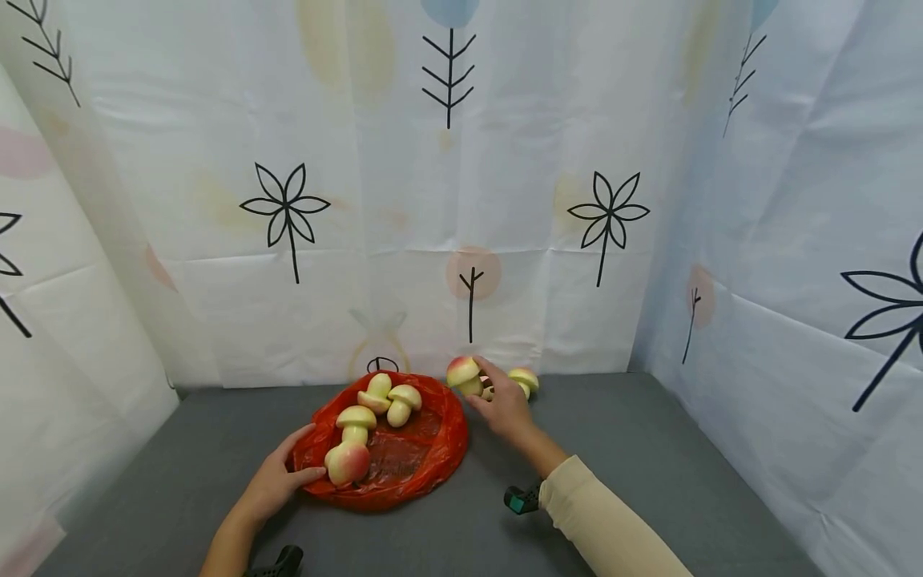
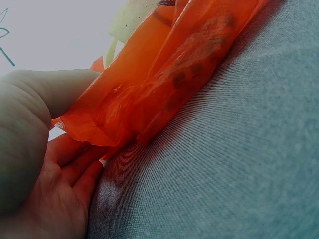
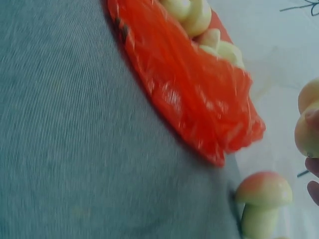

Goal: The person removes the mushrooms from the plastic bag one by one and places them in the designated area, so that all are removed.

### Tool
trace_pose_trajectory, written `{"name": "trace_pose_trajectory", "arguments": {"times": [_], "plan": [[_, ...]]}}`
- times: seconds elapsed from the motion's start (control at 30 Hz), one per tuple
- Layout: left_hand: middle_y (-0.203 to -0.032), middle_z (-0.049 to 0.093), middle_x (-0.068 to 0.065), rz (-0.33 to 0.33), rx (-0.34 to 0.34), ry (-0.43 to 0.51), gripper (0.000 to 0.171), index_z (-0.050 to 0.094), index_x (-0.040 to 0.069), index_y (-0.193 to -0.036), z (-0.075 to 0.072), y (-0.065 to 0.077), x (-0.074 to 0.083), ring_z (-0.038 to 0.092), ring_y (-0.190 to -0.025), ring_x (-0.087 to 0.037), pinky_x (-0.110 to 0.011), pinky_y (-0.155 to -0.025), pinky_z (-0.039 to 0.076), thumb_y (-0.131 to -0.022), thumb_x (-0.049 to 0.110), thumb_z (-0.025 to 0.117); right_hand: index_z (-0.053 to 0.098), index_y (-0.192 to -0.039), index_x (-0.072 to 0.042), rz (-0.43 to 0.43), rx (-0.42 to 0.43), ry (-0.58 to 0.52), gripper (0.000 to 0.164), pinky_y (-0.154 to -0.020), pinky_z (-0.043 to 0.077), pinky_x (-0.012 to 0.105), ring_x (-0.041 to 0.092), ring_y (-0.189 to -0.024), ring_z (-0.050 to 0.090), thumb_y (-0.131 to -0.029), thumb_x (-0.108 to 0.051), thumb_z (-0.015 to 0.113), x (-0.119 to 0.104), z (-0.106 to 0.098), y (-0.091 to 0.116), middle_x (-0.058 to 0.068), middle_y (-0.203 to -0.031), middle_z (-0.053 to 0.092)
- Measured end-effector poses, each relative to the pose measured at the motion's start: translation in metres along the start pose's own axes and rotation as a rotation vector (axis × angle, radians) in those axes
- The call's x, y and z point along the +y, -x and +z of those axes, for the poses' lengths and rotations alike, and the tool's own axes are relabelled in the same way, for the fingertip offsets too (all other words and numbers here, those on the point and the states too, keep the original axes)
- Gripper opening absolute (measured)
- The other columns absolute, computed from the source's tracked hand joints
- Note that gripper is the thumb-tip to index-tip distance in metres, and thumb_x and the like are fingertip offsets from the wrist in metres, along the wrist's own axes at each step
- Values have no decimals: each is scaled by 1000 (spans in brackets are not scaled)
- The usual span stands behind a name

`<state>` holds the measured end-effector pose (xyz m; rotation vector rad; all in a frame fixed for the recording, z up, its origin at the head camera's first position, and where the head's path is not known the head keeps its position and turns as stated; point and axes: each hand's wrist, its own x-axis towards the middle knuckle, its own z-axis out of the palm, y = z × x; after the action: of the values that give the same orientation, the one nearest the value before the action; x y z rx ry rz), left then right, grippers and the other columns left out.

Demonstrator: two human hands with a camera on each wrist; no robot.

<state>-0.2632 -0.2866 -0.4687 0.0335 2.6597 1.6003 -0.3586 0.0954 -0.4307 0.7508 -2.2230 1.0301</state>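
A red plastic bag [image 1: 452,449] lies with its mouth spread wide and its rim rolled, several pale mushrooms [image 1: 404,395] with pink-tinged caps inside. My left hand [image 1: 268,487] grips the bag's left rim; in the left wrist view the thumb [image 2: 65,89] lies over the red plastic and the fingers [image 2: 75,164] are beneath it. Just beyond the bag's right side, my right hand [image 1: 510,410] holds a mushroom [image 1: 464,373] with a pink and yellow cap between thumb and fingers. That mushroom [image 3: 307,132] shows at the right edge of the right wrist view.
Behind the right hand, another mushroom [image 1: 524,380] stands near the back of the grey table [image 1: 577,449]. White patterned cloth [image 1: 404,200] rises at the back and sides. Dark wrist devices [image 1: 521,500] are on both forearms.
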Motion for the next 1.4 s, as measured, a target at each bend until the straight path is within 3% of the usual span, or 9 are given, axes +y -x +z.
{"name": "trace_pose_trajectory", "arguments": {"times": [0.27, 0.5, 1.2, 1.4], "plan": [[-153, 23, -26, -8, 3, -7, 86, 24, 10, -153, 0, -1, -1, 25, -136, -45, -62, -107, 25, -86, 33, 74, 54, -135, -2, -19, 103, 98, 71, -71, 54, 41, 29, -87, 66, -72, -8, 86, 18, -10, 9, 13, -105, 67], [-153, 23, -27, -9, 6, -13, 86, 25, 10, -153, 0, -1, 1, 25, -136, -46, -63, -106, 25, -86, 34, 73, 55, -132, -1, 24, 181, 112, 69, -69, 52, 42, 29, -85, 65, -71, -7, 86, 32, -22, 18, 14, -98, 67], [-153, 23, -27, -13, 9, -21, 86, 25, 9, -153, 0, 0, 2, 24, -137, -47, -64, -107, 23, -86, 34, 74, 52, -134, 2, 189, 224, 148, 68, -77, 50, 49, 36, -89, 62, -75, -7, 84, 64, -54, 35, 20, -105, 65], [-153, 22, -27, -17, 3, -21, 86, 24, 10, -153, 1, 0, 2, 24, -137, -47, -64, -106, 23, -86, 35, 73, 51, -136, 1, 290, 219, 156, 67, -78, 49, 50, 36, -92, 62, -77, -10, 83, 75, -63, 40, 21, -109, 65]]}}
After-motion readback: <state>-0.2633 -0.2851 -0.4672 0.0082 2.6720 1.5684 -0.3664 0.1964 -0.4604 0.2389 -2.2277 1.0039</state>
